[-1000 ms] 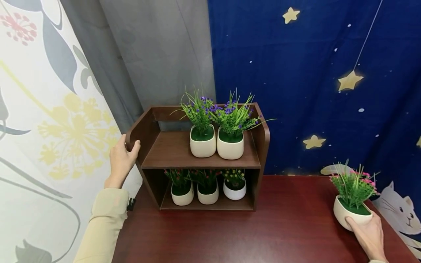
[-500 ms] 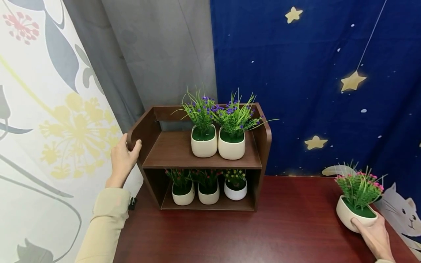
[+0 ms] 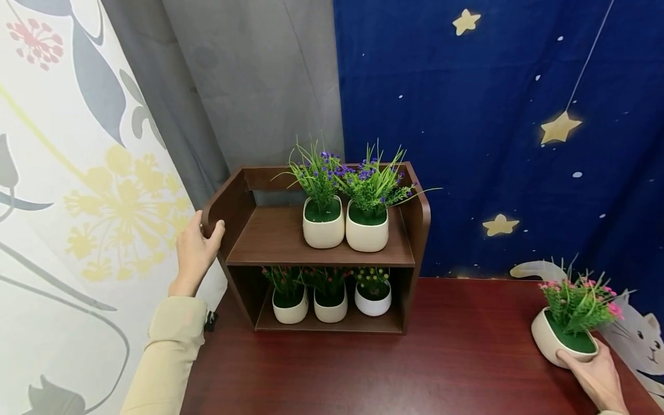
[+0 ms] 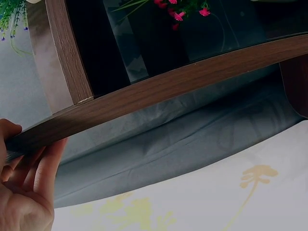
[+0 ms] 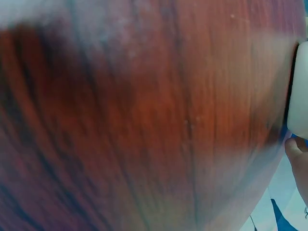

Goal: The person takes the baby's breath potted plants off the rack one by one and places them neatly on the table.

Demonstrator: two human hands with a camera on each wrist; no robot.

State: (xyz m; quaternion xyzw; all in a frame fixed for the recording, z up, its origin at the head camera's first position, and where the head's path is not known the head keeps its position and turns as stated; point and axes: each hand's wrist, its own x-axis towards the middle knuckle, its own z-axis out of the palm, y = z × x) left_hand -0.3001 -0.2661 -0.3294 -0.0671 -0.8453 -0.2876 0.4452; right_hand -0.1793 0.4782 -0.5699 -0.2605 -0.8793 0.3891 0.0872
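My left hand (image 3: 196,251) grips the front edge of the left side panel of a small brown two-tier shelf (image 3: 267,233). In the left wrist view, thumb and fingers lie on opposite sides of that wooden panel (image 4: 159,98). Far to the right, my right hand (image 3: 596,372) holds a cream pot of pink flowers (image 3: 557,340), thumb against its near side and the other fingers mostly hidden. The pot leans slightly, close over the table. Only a pale edge of the pot (image 5: 299,91) and part of the hand (image 5: 299,166) show in the right wrist view.
Two cream pots with purple flowers (image 3: 366,233) stand side by side on the upper tier, right of its middle. Below them, a white pot (image 3: 373,302) and two cream pots (image 3: 290,311) line the lower tier. The shelf stands on a reddish-brown table (image 3: 456,346) before curtains (image 3: 467,115).
My right hand has shifted a little to the right with the pot of pink flowers, and the plant has turned slightly. The left hand keeps its hold on the shelf.
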